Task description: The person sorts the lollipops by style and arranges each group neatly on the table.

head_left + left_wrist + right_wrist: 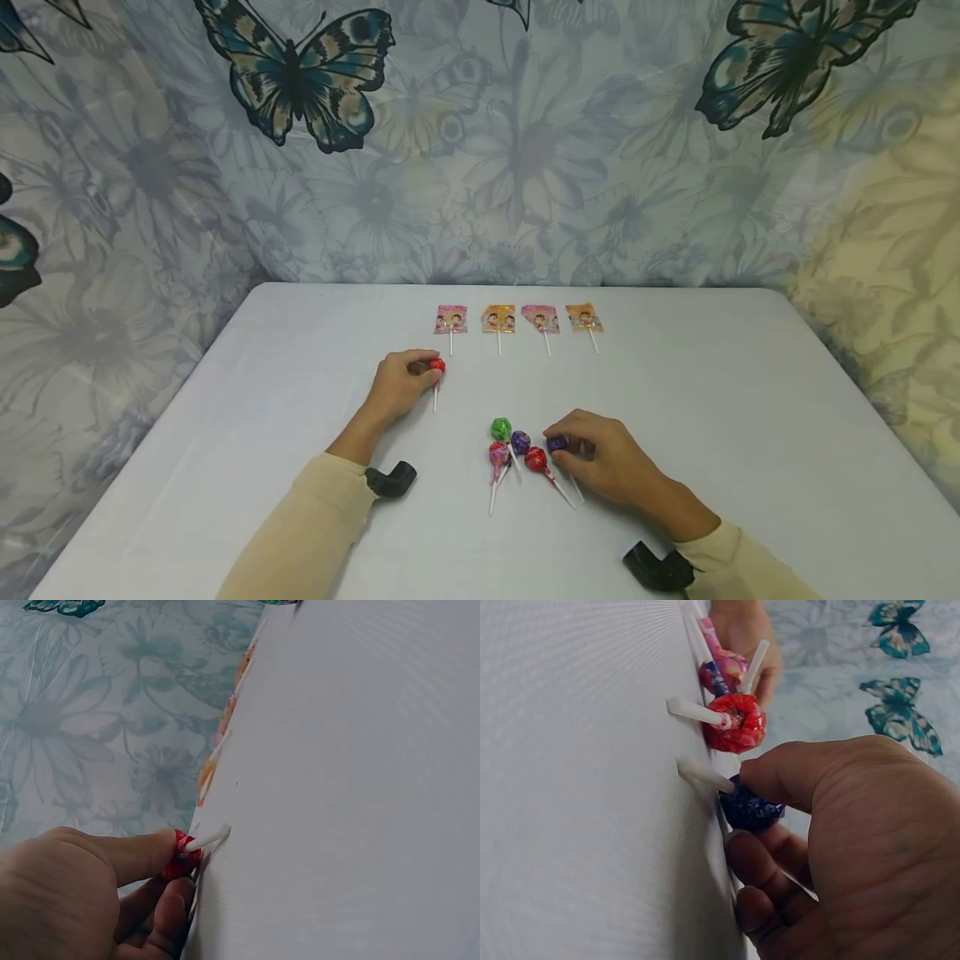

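My left hand (397, 385) pinches a red-wrapped lollipop (437, 365) between thumb and fingers, just below the leftmost flat candy; its white stick points toward me. Nearer the front, my right hand (606, 450) has thumb and fingers around the head of a dark purple lollipop (751, 806), whose stick tip meets the table. Left of that hand lies a cluster: a green lollipop (501, 429), a purple lollipop (521, 442), a pink lollipop (498, 453) and a red lollipop (536, 459). Another dark stick under the cluster is partly hidden.
At the back, flat-wrapped lollipops stand in a row: a pink one (452, 320), an orange one (498, 318), another pink one (542, 318) and another orange one (584, 317). The white table (712, 375) meets a butterfly-patterned cloth (525, 167) behind.
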`<state>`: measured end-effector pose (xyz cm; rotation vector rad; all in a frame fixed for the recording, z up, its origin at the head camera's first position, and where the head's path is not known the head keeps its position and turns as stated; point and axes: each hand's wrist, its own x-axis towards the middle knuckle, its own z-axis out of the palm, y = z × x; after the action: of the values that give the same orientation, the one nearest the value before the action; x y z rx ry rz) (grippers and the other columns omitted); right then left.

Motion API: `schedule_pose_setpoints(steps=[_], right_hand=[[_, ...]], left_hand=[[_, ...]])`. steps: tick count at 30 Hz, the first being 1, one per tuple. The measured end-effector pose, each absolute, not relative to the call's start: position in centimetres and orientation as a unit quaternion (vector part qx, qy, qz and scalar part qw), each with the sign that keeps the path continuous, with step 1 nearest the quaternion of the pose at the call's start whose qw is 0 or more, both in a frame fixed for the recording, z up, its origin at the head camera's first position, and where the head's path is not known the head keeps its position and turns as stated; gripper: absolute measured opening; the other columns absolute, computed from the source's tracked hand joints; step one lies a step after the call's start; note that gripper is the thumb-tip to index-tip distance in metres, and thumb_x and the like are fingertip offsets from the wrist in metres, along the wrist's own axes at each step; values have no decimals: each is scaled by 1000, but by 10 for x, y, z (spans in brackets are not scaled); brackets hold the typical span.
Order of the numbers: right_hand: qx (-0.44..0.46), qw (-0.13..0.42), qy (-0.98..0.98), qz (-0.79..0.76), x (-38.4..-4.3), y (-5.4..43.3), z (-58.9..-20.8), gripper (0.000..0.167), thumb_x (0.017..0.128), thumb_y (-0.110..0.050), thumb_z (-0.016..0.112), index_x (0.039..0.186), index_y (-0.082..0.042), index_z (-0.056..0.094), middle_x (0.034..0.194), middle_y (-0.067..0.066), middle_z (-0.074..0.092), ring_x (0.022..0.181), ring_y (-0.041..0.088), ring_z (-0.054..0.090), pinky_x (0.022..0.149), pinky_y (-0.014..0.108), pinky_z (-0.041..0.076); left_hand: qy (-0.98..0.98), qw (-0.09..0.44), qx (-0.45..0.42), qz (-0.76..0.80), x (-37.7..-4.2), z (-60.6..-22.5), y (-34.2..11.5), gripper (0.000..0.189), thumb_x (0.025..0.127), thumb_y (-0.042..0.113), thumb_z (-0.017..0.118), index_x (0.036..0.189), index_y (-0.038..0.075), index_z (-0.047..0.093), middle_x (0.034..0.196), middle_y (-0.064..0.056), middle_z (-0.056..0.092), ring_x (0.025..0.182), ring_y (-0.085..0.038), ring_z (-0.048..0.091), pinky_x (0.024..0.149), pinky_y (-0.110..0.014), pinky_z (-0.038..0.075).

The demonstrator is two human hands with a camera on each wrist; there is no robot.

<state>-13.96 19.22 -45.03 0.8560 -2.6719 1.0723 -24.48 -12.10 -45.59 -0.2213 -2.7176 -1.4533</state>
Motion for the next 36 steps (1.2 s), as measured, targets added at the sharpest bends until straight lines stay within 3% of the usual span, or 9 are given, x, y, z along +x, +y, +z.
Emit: schedule_pose_setpoints(steps=[14,36], right_hand=[[275,99,-877,381,-142,193,-452,28,75,-2,80,100,-13,73,92,-12,63,72,8,55,61,24,48],[285,99,-862,408,-143,192,-450,26,78,1,78,101,-9,72,93,-9,65,73,8,55,62,26,49]], left_hand=[[-873,37,-77,-481,-246,-458,-122,28,83,4,75,111,4,72,80,-4,64,74,-17,56,64,-30,45],[-874,29,-79,-479,-245,-453,-124,29,84,6,75,113,4,72,89,-6,67,79,-19,57,68,-31,46]])
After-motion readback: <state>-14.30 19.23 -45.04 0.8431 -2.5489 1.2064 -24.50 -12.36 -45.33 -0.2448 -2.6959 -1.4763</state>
